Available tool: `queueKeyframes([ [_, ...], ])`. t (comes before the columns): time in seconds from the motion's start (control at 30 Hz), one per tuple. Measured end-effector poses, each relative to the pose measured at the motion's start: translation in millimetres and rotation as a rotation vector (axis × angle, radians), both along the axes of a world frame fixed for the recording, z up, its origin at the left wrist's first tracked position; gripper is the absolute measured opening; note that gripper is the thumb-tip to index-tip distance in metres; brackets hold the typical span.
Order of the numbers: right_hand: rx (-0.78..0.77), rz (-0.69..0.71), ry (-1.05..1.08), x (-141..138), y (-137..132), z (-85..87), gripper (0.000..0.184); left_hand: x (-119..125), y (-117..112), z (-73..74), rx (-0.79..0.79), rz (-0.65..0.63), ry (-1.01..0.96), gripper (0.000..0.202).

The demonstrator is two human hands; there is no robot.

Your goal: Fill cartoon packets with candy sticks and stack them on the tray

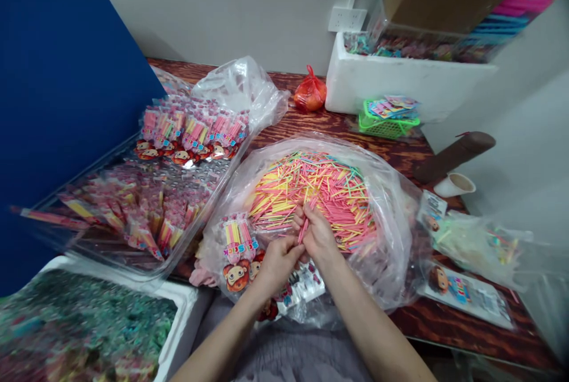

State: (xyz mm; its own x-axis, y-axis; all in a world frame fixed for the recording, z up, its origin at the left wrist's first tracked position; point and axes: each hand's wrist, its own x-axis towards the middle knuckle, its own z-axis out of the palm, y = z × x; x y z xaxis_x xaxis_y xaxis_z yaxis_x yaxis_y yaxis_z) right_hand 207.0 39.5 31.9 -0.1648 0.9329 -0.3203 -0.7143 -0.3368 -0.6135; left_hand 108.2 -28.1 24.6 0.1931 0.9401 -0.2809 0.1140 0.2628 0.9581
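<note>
A big clear plastic bag (391, 216) lies open in front of me, full of thin pink, yellow and green sticks (311, 192). My right hand (317, 236) is closed around a small bundle of pink sticks (304, 229) at the near edge of the pile. My left hand (278, 263) is closed beside it, fingers pinching at the lower end of the same bundle. Filled cartoon-printed packets (237, 251) lie just left of my left hand, on the bag's edge.
A clear tray (111, 257) of packed stick packets stands at left, with a white foam box (184, 302) below it. At the back stand a white foam box (400, 82), a green basket (386, 127) and a red bag (310, 94). Empty packets (466, 293) lie at right.
</note>
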Motion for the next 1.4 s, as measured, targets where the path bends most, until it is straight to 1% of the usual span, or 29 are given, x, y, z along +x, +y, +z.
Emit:
queueKeyframes([
  [0.1, 0.001, -0.063, -0.039, 3.2, -4.9, 1.4, 0.023, -2.2, 3.3, 2.9, -0.097, 0.026, -0.118, 0.032],
  [0.2, -0.005, -0.03, -0.095, 2.0, -15.7, 0.5, 0.028, -4.8, 8.3, 5.4, -0.158, 0.072, -0.154, 0.037],
  [0.3, 0.037, 0.045, -0.134, -3.8, -27.6, 0.0, 0.031, -5.9, 14.1, 1.1, -0.159, 0.079, -0.116, 0.041],
  [0.43, 0.12, 0.124, -0.135, -7.8, -35.0, -0.8, 0.027, -7.5, 17.4, -6.7, -0.152, 0.062, -0.026, 0.043],
  [0.53, 0.159, 0.16, -0.18, -4.9, -34.8, -4.2, 0.025, -15.1, 15.3, -2.1, -0.106, 0.044, 0.07, 0.038],
  [0.6, 0.186, 0.143, -0.25, -1.1, -34.1, -7.8, 0.021, -23.1, 12.2, 7.2, -0.027, 0.056, 0.189, 0.025],
  [0.63, 0.211, 0.134, -0.298, 1.2, -34.1, -10.0, 0.018, -27.2, 10.3, 12.7, 0.038, 0.07, 0.286, 0.017],
  [0.67, 0.249, 0.133, -0.361, 3.4, -34.3, -12.5, 0.015, -30.6, 8.1, 17.8, 0.117, 0.091, 0.398, 0.015],
  [0.73, 0.348, 0.151, -0.523, 7.5, -35.7, -19.0, 0.011, -34.1, 3.3, 25.3, 0.3, 0.147, 0.582, 0.026],
  [0.8, 0.437, 0.163, -0.681, 9.9, -38.1, -27.3, 0.011, -31.8, -1.7, 26.9, 0.467, 0.195, 0.64, 0.035],
  [0.83, 0.463, 0.162, -0.733, 10.2, -39.4, -31.8, 0.012, -28.6, -4.0, 25.4, 0.542, 0.187, 0.644, 0.04],
  [0.87, 0.482, 0.152, -0.756, 10.1, -40.7, -36.0, 0.013, -24.5, -6.1, 22.8, 0.612, 0.146, 0.656, 0.045],
  [0.93, 0.505, 0.133, -0.735, 8.8, -42.4, -42.7, 0.019, -15.6, -8.8, 16.1, 0.721, -0.014, 0.71, 0.054],
  [1.0, 0.52, 0.129, -0.692, 7.7, -42.8, -44.9, 0.025, -9.4, -9.9, 10.5, 0.769, -0.163, 0.764, 0.061],
  [1.03, 0.523, 0.136, -0.686, 7.8, -42.6, -44.2, 0.026, -8.4, -10.3, 9.1, 0.771, -0.189, 0.78, 0.062],
  [1.07, 0.523, 0.15, -0.695, 8.5, -42.3, -42.4, 0.026, -8.9, -11.1, 8.7, 0.762, -0.18, 0.787, 0.062],
  [1.13, 0.528, 0.18, -0.737, 11.7, -42.1, -36.7, 0.023, -13.9, -14.4, 10.4, 0.735, -0.1, 0.773, 0.059],
  [1.2, 0.537, 0.194, -0.779, 16.2, -43.1, -30.6, 0.019, -20.9, -21.0, 13.5, 0.691, -0.032, 0.748, 0.048],
  [1.23, 0.54, 0.191, -0.794, 18.6, -44.1, -28.1, 0.018, -23.7, -25.3, 14.6, 0.661, -0.026, 0.75, 0.04],
  [1.33, 0.544, 0.183, -0.811, 24.0, -48.0, -24.1, 0.016, -25.1, -38.4, 13.8, 0.564, -0.079, 0.851, 0.022],
  [1.4, 0.54, 0.18, -0.81, 25.7, -49.8, -23.3, 0.016, -21.0, -43.7, 9.6, 0.531, -0.121, 0.958, 0.018],
])
